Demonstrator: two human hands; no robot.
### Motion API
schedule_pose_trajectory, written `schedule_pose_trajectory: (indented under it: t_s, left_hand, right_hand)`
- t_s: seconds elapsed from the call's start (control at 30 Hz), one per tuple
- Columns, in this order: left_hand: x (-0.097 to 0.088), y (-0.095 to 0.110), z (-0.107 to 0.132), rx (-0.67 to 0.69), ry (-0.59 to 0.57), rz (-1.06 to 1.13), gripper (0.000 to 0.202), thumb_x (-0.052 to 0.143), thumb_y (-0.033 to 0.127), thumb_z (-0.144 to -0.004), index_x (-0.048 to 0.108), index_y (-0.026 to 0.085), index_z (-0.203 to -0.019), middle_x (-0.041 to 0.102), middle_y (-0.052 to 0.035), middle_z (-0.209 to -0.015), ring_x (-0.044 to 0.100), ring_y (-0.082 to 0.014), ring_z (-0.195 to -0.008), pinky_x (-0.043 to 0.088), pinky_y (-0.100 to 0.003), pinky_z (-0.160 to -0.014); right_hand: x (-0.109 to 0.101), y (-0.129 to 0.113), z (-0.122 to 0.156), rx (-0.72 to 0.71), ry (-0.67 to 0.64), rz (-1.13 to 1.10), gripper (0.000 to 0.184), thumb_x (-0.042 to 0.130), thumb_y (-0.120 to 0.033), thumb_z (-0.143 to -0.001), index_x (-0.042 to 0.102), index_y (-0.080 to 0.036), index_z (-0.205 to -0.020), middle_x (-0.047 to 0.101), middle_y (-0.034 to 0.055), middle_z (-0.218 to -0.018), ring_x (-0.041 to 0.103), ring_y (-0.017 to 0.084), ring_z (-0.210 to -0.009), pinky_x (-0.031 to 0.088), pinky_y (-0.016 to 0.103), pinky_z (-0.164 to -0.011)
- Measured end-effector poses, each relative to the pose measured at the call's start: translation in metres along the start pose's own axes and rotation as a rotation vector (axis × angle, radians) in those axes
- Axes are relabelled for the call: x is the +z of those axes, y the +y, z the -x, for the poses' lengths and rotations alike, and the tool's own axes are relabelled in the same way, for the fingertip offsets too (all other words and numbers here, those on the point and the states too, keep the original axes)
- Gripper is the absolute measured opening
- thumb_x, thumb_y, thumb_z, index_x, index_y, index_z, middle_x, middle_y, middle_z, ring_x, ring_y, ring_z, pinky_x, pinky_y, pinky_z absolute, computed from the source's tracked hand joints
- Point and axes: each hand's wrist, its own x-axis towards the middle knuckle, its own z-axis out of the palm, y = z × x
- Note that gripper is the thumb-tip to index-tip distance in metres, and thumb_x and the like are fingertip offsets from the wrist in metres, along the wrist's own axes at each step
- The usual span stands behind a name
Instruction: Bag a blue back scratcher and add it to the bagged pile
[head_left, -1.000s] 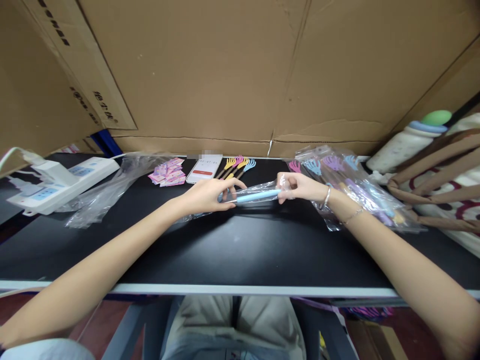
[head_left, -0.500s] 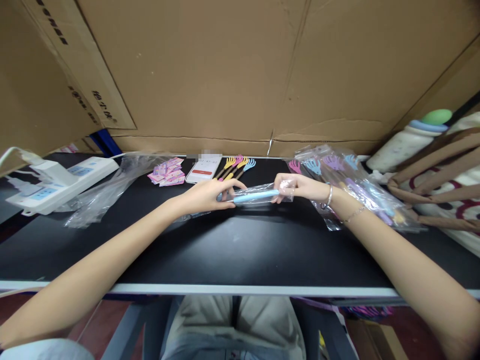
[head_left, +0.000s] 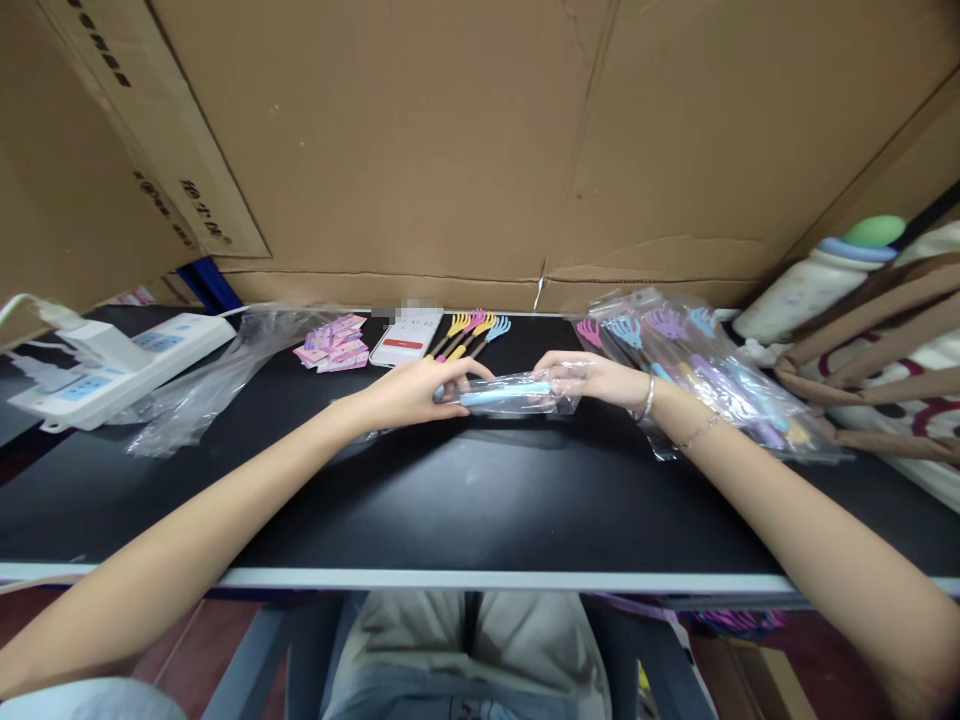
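Note:
Both hands meet over the middle of the black table. My left hand is closed on the left end of a clear plastic sleeve that has a light blue stick inside. My right hand pinches the sleeve's right end, fingers curled over it. The sleeve lies nearly level, just above the tabletop. Behind the hands lie several loose hand-shaped sticks in yellow, pink and blue.
A phone and a pile of pink packets sit at the back. Empty clear bags and a white power strip lie left. Bagged sticks, a bottle and a tote bag crowd the right. Cardboard walls the back.
My right hand has slid left and lower along the sleeve, pushing it over the blue stick. The sleeve has bunched shorter and dropped closer to the table. My left hand has stayed put.

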Motion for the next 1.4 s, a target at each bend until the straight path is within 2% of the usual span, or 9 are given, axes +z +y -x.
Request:
schedule_pose_trajectory:
  t_s: [0.33, 0.5, 0.73, 0.87, 0.93, 1.03, 1.17, 1.27, 1.4]
  left_hand:
    - [-0.004, 0.003, -0.001, -0.052, -0.069, 0.151, 0.041, 0.054, 0.043, -0.087, 0.052, 0.023, -0.123, 0.066, -0.0009, -0.093, 0.057, -0.0128, -0.075, 0.039, -0.021, -0.066]
    - [-0.002, 0.003, -0.002, -0.07, -0.066, 0.181, 0.034, 0.05, 0.042, -0.089, 0.057, 0.022, -0.117, 0.068, 0.0008, -0.084, 0.057, -0.012, -0.071, 0.037, -0.02, -0.063]
    - [-0.007, 0.012, -0.001, -0.143, 0.119, 0.057, 0.036, 0.058, 0.044, -0.083, 0.063, 0.024, -0.112, 0.067, 0.0023, -0.08, 0.052, -0.0111, -0.063, 0.035, -0.021, -0.06]
    - [-0.017, 0.017, -0.002, -0.16, 0.214, -0.023, 0.037, 0.059, 0.045, -0.082, 0.066, 0.023, -0.111, 0.068, -0.0007, -0.086, 0.056, -0.0138, -0.071, 0.038, -0.022, -0.064]
    - [-0.022, 0.018, -0.005, -0.162, 0.267, -0.065, 0.035, 0.059, 0.044, -0.082, 0.067, 0.024, -0.109, 0.069, -0.0014, -0.089, 0.057, -0.0151, -0.076, 0.04, -0.023, -0.067]
    - [-0.026, 0.017, -0.01, -0.127, 0.347, -0.103, 0.031, 0.059, 0.043, -0.083, 0.067, 0.026, -0.107, 0.069, -0.0013, -0.095, 0.057, -0.0164, -0.083, 0.042, -0.025, -0.072]
    - [-0.028, 0.013, -0.021, -0.044, 0.473, -0.102, 0.024, 0.06, 0.036, -0.082, 0.066, 0.023, -0.101, 0.069, -0.0006, -0.098, 0.057, -0.0174, -0.088, 0.042, -0.027, -0.078]
    - [-0.028, 0.011, -0.031, 0.0, 0.525, -0.111, 0.018, 0.059, 0.033, -0.083, 0.065, 0.022, -0.096, 0.069, 0.0001, -0.095, 0.057, -0.0171, -0.087, 0.041, -0.028, -0.081]
    - [-0.024, 0.012, -0.046, 0.076, 0.606, -0.165, 0.01, 0.06, 0.026, -0.083, 0.066, 0.022, -0.09, 0.068, 0.0003, -0.094, 0.055, -0.0172, -0.088, 0.039, -0.029, -0.083]
  right_hand:
    - [0.004, -0.001, -0.002, -0.039, 0.095, -0.044, 0.039, 0.072, -0.049, -0.072, 0.057, -0.016, -0.088, 0.069, 0.0045, -0.08, 0.064, 0.016, -0.073, 0.048, 0.029, -0.068]
    - [0.008, -0.004, -0.003, -0.038, 0.076, -0.077, 0.039, 0.073, -0.048, -0.071, 0.057, -0.016, -0.087, 0.068, 0.003, -0.078, 0.063, 0.015, -0.072, 0.048, 0.03, -0.071]
    - [0.009, -0.007, -0.002, -0.051, 0.124, -0.148, 0.039, 0.069, -0.046, -0.078, 0.06, -0.016, -0.101, 0.066, 0.0026, -0.082, 0.063, 0.014, -0.074, 0.05, 0.033, -0.079]
    - [0.009, -0.009, -0.001, -0.105, 0.168, -0.129, 0.044, 0.068, -0.045, -0.078, 0.06, -0.018, -0.113, 0.067, 0.006, -0.097, 0.065, 0.016, -0.077, 0.05, 0.037, -0.083]
    - [0.01, -0.012, -0.001, -0.147, 0.208, -0.094, 0.047, 0.068, -0.043, -0.079, 0.059, -0.019, -0.117, 0.067, 0.0066, -0.097, 0.065, 0.017, -0.078, 0.05, 0.038, -0.084]
    - [0.011, -0.017, 0.0, -0.217, 0.274, -0.007, 0.049, 0.069, -0.04, -0.079, 0.058, -0.019, -0.122, 0.068, 0.0059, -0.093, 0.065, 0.019, -0.083, 0.05, 0.038, -0.085]
    - [0.018, -0.024, 0.001, -0.34, 0.38, 0.094, 0.053, 0.072, -0.037, -0.075, 0.056, -0.025, -0.124, 0.065, 0.0056, -0.111, 0.064, 0.019, -0.093, 0.051, 0.038, -0.088]
    - [0.026, -0.03, 0.003, -0.457, 0.457, 0.207, 0.044, 0.069, -0.034, -0.079, 0.059, -0.028, -0.12, 0.06, 0.0047, -0.12, 0.06, 0.02, -0.104, 0.051, 0.036, -0.089]
    - [0.038, -0.037, 0.004, -0.682, 0.615, 0.529, 0.021, 0.063, -0.031, -0.084, 0.067, -0.026, -0.104, 0.064, 0.0063, -0.109, 0.059, 0.021, -0.103, 0.048, 0.038, -0.09]
